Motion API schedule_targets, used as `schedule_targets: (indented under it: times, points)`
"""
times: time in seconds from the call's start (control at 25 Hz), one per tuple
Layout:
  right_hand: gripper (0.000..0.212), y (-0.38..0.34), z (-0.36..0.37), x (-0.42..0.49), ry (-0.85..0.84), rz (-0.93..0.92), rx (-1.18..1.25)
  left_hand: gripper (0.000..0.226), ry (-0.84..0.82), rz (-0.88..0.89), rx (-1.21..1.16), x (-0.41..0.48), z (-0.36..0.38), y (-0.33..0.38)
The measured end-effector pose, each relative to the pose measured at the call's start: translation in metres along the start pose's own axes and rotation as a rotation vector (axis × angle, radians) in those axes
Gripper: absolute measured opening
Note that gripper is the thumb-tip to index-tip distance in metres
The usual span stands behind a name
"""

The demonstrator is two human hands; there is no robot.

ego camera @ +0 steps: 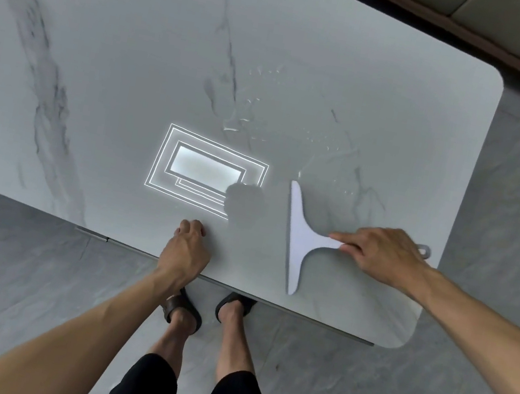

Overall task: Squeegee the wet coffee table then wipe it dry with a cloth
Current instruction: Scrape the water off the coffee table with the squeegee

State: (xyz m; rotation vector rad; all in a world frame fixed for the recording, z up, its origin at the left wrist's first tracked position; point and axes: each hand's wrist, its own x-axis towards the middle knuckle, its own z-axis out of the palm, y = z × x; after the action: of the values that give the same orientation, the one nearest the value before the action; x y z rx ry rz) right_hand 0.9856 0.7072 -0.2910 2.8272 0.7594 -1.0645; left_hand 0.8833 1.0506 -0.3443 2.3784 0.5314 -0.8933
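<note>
The white squeegee (pixel 301 239) lies flat on the coffee table (pixel 138 53) near its right front corner — the right hand (pixel 380 254) grasps its handle, index finger stretched along it. The left hand (pixel 187 246) rests loosely curled, holding nothing, on the front edge — left of the blade, water drops (pixel 254 105) beyond.

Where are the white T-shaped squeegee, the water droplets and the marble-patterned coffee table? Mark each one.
white T-shaped squeegee (pixel 302 235): head view, on the flat neck beside the blade.
water droplets (pixel 248 118): head view, on the beaded patch.
marble-patterned coffee table (pixel 118 67): head view, on bare tabletop.
</note>
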Motion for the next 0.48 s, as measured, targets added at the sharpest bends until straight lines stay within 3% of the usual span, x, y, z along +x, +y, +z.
schedule_targets:
  times: [0.08, 0.2, 0.48]
  points:
    - [0.034, 0.009, -0.011, -0.011, 0.04, 0.032, -0.044, 0.035, 0.062, -0.027, -0.041, -0.001, -0.006, -0.002]
    - [0.035, -0.023, -0.018, -0.003, 0.039, -0.079, -0.001, 0.031, 0.16, -0.077, -0.146, -0.001, -0.015, -0.019]
    - [0.036, -0.22, 0.001, 0.104, -0.103, -0.523, 0.038, 0.034, 0.37, -0.306, -0.235, 0.001, -0.045, -0.085]
